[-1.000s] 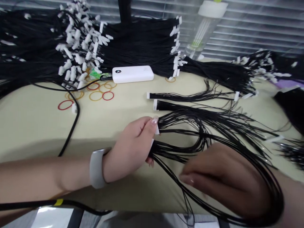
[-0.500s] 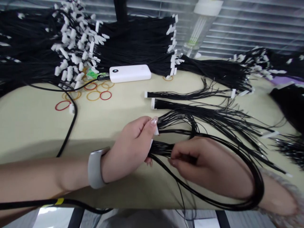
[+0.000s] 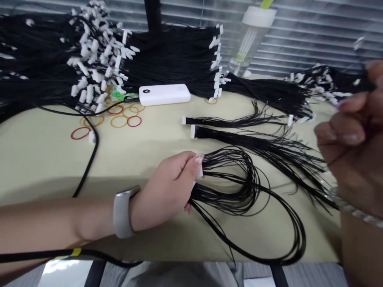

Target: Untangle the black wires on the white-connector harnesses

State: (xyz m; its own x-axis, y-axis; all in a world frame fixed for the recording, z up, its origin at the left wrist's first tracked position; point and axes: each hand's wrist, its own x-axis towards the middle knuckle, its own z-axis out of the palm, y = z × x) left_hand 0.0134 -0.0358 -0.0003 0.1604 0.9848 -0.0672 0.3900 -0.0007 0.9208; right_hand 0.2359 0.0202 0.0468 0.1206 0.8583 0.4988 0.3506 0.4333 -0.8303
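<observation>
The looped black wire harness (image 3: 220, 198) is at the front of the bench (image 3: 149, 139), before two straighter wire harnesses (image 3: 206, 133). Behind, a clear bottle (image 3: 247, 44) has its white lid (image 3: 259, 16) on; its contents I cannot tell. A white power bank (image 3: 164, 94), rubber bands (image 3: 127, 121) and cable piles (image 3: 173, 52) lie around. The left hand (image 3: 170, 185) is clamped on the harness's white connectors (image 3: 200, 172); the right hand (image 3: 356, 131), well apart, is raised with curled fingers, its grip unclear.
</observation>
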